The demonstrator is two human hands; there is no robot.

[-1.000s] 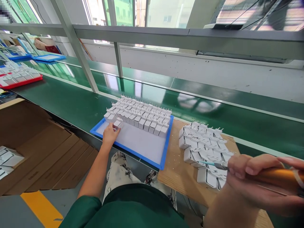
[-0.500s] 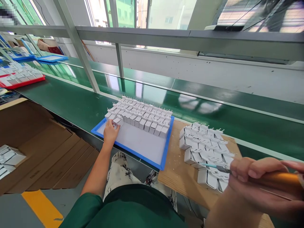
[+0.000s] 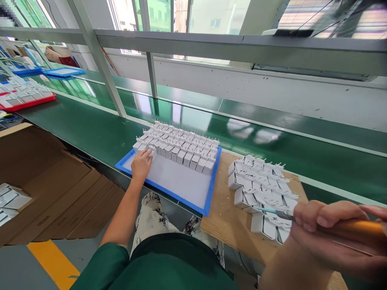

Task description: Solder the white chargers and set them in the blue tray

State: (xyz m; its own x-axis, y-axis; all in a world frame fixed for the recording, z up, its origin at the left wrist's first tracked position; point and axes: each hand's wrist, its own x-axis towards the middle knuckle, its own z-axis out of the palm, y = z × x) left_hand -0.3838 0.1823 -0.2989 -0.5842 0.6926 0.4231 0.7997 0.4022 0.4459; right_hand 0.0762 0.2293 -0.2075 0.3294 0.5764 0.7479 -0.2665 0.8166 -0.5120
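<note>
At the near left of the blue-framed tray (image 3: pixel 178 200), my left hand (image 3: pixel 140 165) is closed around a small white plastic housing (image 3: pixel 152 152). Its fingers partly cover that piece, which sits at the left end of the front row. Behind it stand several rows of similar white housings (image 3: pixel 181 141) with thin prongs on top. My right hand (image 3: pixel 326 233), blurred at the right edge, grips a thin tool (image 3: pixel 347 230) with an orange handle and a light blue tip. The tip reaches over a second group of white housings (image 3: pixel 260 189) on a wooden board.
The wooden board (image 3: pixel 222 209) lies right of the tray. A cardboard box (image 3: pixel 57 181) with white pieces inside stands at the left. A red tray (image 3: pixel 27 105) of white parts is at the far left. A metal rail frame (image 3: pixel 102 72) crosses above the green bench.
My left fingers have shifted slightly up over the white housing, which is now more covered. My right hand and the tool have hardly moved.
</note>
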